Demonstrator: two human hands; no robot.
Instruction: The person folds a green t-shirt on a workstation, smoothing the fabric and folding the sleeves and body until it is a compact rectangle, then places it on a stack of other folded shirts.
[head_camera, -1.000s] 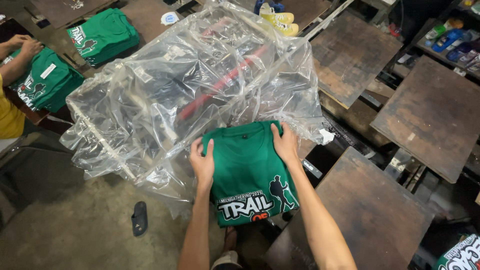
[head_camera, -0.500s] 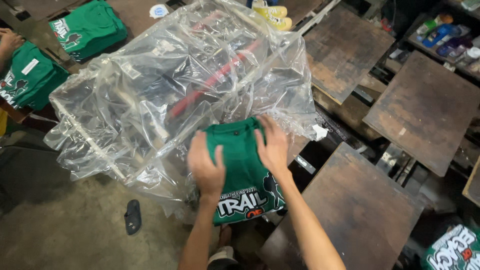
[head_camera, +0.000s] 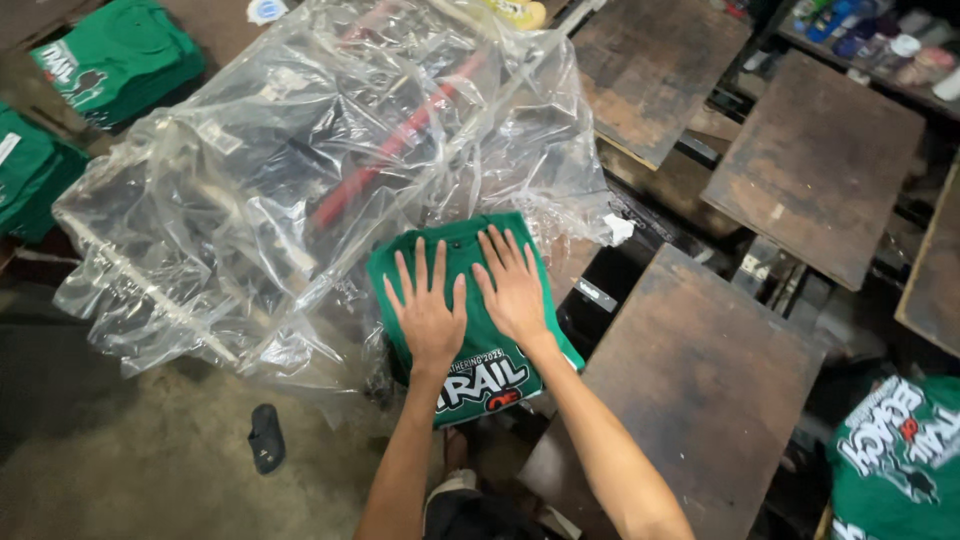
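A folded green printed T-shirt lies in front of me on the edge of a large clear plastic sheet. My left hand lies flat on the shirt's middle with its fingers spread. My right hand presses flat beside it, fingers apart, thumbs nearly touching. Neither hand grips the cloth. The white and red print shows below my wrists.
The plastic sheet covers a machine with a red bar. Dark wooden printing boards stand to the right. Stacks of green shirts lie far left, another printed shirt at lower right. A black sandal lies on the concrete floor.
My hands slid from the shirt's upper corners to its middle and now lie flat side by side. The view shifted down and left.
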